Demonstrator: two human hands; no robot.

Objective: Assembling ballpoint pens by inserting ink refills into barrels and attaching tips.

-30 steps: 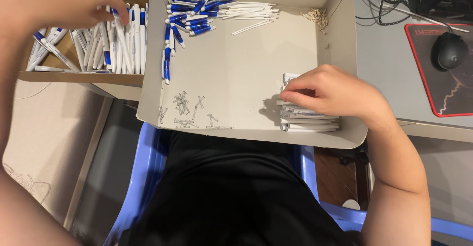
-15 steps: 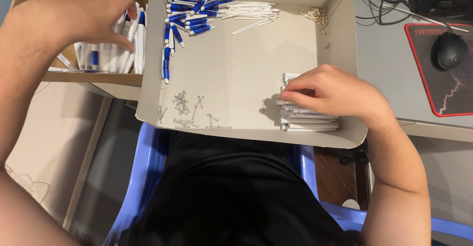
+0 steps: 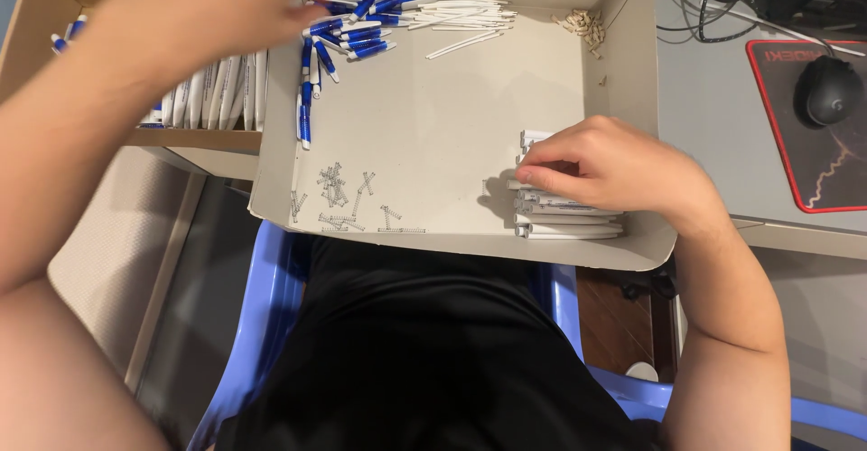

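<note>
My right hand (image 3: 614,167) rests on a stack of white pen barrels (image 3: 569,225) at the right side of a shallow cardboard tray (image 3: 433,117), its fingertips pinched on the end of one barrel. My left hand (image 3: 226,9) is blurred at the upper left, over the edge between a side box of assembled pens (image 3: 217,90) and the tray. Whether it holds anything cannot be told. Blue pen parts (image 3: 348,36) and thin white refills (image 3: 461,18) lie along the tray's far edge. Small metal springs (image 3: 348,198) are scattered near its front left.
A heap of small tan pieces (image 3: 582,25) sits in the tray's far right corner. A black mouse (image 3: 826,90) lies on a red-edged pad (image 3: 813,180) on the grey desk, with cables (image 3: 713,0) behind. A blue plastic chair (image 3: 262,325) is under me.
My left hand has lifted out of the side box of pens and swung right towards the tray's far left corner. My right hand has stayed on the barrel stack.
</note>
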